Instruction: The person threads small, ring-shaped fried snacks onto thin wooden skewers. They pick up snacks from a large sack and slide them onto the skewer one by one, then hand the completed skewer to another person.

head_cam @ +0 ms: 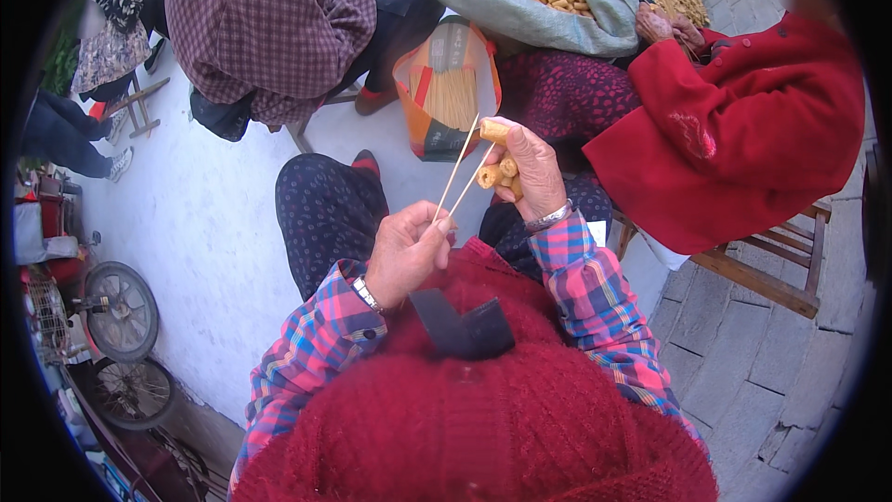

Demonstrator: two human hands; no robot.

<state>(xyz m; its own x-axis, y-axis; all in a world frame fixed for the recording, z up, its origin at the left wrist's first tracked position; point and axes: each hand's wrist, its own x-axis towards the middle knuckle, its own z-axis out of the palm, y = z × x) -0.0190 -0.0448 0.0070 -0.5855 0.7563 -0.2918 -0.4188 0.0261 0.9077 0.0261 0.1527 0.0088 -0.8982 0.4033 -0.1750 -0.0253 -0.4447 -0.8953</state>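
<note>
Two thin wooden skewers (456,166) are pinched between the thumb and fingers of my left hand (408,254), slanting up to the right and spreading apart. My right hand (536,167) holds several short tan tube-shaped food pieces (490,176). One tube piece (495,131) sits between the right thumb and fingertips, with the others bunched lower in the fingers. One skewer's tip is right beside the upper piece; the other's end reaches the right fingers, and I cannot tell whether it enters a piece. Beyond my hands, an orange bag (411,115) contains a bundle of skewers (446,97).
A large pale woven sack (474,10) full of tube pieces stands at the top. A person in a checked jacket (258,28) sits ahead left; one in a red coat (732,125) sits on a wooden bench (759,275) at right. Wheeled vehicles (122,310) stand at left.
</note>
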